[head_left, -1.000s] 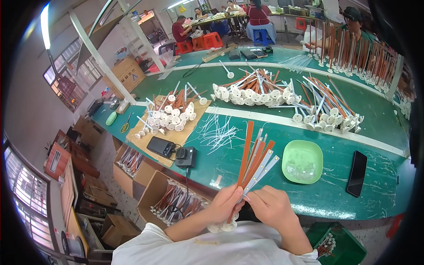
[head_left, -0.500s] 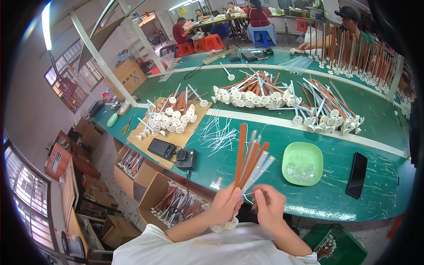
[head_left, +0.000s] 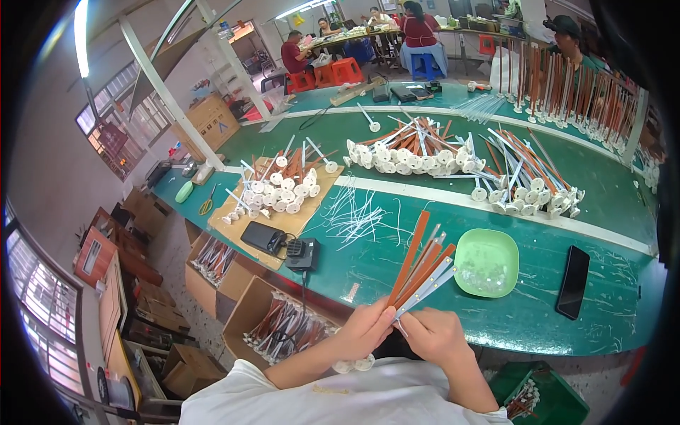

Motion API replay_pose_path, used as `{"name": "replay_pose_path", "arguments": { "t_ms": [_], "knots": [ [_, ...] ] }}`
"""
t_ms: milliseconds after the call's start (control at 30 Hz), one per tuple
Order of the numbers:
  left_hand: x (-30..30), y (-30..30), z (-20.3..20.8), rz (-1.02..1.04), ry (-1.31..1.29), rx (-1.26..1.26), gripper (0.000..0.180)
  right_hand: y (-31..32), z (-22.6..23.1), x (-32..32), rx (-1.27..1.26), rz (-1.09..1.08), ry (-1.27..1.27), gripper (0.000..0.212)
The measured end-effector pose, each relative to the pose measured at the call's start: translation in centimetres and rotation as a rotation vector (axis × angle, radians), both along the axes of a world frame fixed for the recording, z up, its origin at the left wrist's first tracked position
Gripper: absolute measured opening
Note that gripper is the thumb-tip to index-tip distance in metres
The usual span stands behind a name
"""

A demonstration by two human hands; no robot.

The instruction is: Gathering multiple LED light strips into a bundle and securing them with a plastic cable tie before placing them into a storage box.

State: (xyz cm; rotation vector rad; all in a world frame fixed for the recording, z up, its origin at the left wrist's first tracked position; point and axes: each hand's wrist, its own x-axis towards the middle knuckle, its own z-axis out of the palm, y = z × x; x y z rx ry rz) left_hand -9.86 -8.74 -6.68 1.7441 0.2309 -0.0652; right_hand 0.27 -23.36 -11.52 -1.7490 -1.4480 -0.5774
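My left hand is wrapped round a bundle of flat brown and silvery-white strips in front of my chest. The strips fan out up and to the right, and their round white bases hang below my left hand. My right hand is closed against the bundle, right beside my left fingers. A short bit of thin white tie shows at its fingertips; most of the tie is hidden by the hands. Loose white ties lie on the green table beyond.
Near the bundle stand a light-green bowl and a black phone. Left are a black boxy device and strips piled on cardboard. More piles lie farther back. Cardboard boxes of strips stand below the table edge.
The bundle has tilted farther to the right. My right hand has closed in against it, and the loop of white tie seen before is now mostly hidden.
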Motion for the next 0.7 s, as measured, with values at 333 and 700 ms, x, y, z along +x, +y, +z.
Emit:
{"name": "replay_pose_path", "arguments": {
  "t_ms": [333, 700],
  "knots": [
    [-1.1, -1.1, -1.1, 0.013, -0.155, 0.032, 0.032, -0.8, 0.4, -3.2, 0.018, 0.193, 1.025, 0.007],
    [-1.3, -1.2, -1.8, -0.036, -0.08, -0.127, 0.036, -1.0, -0.4, -1.5, 0.335, -0.02, 0.136, 0.014]
  ]
}}
